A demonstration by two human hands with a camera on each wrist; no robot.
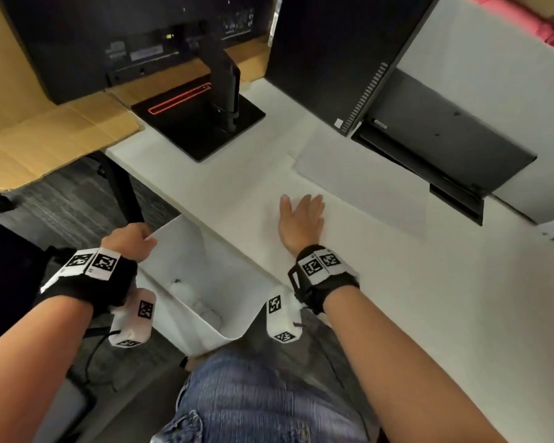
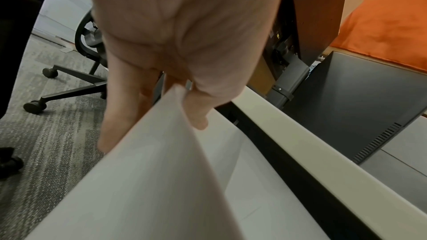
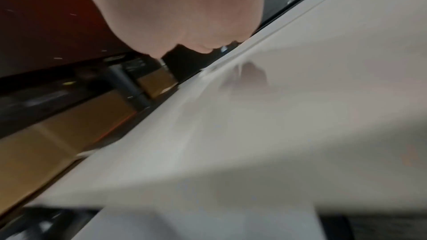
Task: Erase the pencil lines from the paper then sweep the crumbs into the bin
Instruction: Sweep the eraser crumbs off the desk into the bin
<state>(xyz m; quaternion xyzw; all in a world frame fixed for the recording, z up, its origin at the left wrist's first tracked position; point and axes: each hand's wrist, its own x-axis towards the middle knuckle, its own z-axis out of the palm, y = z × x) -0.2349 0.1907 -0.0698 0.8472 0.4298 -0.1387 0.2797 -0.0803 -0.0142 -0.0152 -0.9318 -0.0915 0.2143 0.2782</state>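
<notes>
Grey carpet fills the lower left of the head view, with flattened cardboard (image 1: 45, 135) lying above it. Just right of that, the left hand (image 1: 128, 239) pinches the rim of the white bin (image 1: 234, 327), thumb inside and fingers outside in the left wrist view, probably to hold it snug below the edge of the white desk (image 1: 461, 298) as a catcher for crumbs. At mid-frame the right hand (image 1: 301, 219) lies flat on the desk, fingers straight and gripping nothing, seemingly poised to sweep leftward toward the bin. The paper (image 1: 365, 183) lies just beyond its fingertips (any pencil lines are too faint to judge). A monitor stand (image 1: 202, 123) and a dark computer case (image 1: 333, 52) crowd the top of the frame.
</notes>
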